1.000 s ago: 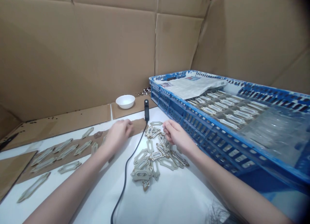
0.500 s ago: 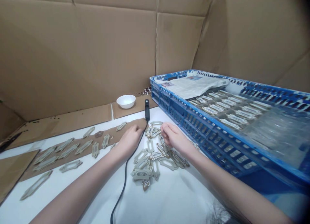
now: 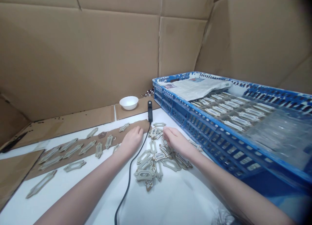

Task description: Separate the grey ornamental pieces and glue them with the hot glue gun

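Note:
My left hand [image 3: 133, 140] rests low over a brown cardboard strip [image 3: 143, 123], fingers curled down; whatever they hold is hidden. Closed in a pinch, my right hand [image 3: 175, 139] is above the far right side of a heap of ornate frame-shaped pieces [image 3: 147, 165], each with an oblong hole; I cannot make out what is between its fingertips. Some pieces in the heap show white scrollwork, others a plain greyish face. Between my hands lies a black handheld device [image 3: 150, 112] with a cable [image 3: 130, 176] running toward me.
Similar frame pieces [image 3: 73, 151] are spread on the strip and white table at left. A white bowl [image 3: 129, 102] stands at the back. On the right, a blue plastic crate [image 3: 185, 116] holds rows of pieces, clear plastic trays [image 3: 280, 131] and a paper sheet [image 3: 192, 88]. Cardboard walls surround the table.
The view has shifted slightly, so most things appear a little farther right and lower. My left hand's fingers have curled in more, while my right hand stays pinched over the heap.

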Tool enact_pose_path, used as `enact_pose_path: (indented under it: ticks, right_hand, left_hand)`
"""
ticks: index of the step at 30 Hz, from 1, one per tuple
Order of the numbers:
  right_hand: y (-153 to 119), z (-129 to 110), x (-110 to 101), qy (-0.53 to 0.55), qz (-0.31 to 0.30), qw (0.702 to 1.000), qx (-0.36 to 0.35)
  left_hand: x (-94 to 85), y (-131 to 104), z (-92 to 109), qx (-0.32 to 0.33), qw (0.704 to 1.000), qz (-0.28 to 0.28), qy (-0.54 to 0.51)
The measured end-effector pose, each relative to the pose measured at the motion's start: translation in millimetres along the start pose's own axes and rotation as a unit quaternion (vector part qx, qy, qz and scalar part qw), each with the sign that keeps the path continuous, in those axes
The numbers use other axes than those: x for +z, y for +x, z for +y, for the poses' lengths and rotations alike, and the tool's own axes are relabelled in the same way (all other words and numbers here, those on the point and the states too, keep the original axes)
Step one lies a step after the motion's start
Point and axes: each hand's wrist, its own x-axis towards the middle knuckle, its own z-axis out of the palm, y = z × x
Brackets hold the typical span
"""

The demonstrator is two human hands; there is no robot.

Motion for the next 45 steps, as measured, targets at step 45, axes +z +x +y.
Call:
enact_pose_path:
  ticks: [45]
  right_hand:
    - [-13.5, -12.3, 3.0, -0.103, 0.003, 0.994, -0.042]
  left_hand:
    - [-38.9, -13.1, 9.7, -0.160, 0.969, 0.124, -0.140]
